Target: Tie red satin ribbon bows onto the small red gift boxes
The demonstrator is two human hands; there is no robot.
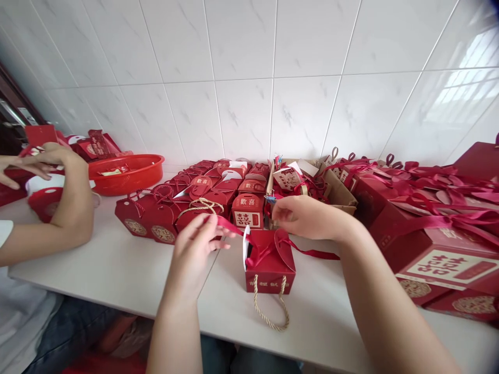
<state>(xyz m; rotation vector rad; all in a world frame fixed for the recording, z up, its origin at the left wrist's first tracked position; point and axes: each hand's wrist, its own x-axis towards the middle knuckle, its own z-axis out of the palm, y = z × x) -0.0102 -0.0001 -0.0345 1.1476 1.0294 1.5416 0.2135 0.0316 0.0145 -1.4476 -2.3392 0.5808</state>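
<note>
A small red gift box (271,270) with gold lettering stands on the table between my hands. Its lid flaps are partly raised, and a twisted gold cord handle (272,327) hangs down its front. A red ribbon (230,225) runs through the top and is loosely crossed there. My left hand (200,239) pinches the ribbon's left end between thumb and fingers, pulling it out sideways. Above the box's right side, my right hand (298,214) has bent fingers, slightly apart, with no visible hold. The ribbon's right end (317,254) trails below it.
Rows of closed red boxes (163,213) stand behind. A cardboard carton (339,189) holds cards and ribbons. Larger ribboned boxes (440,249) are stacked at right. At left is a red plastic basin (128,176), beside a co-worker's arm (74,202) near another box.
</note>
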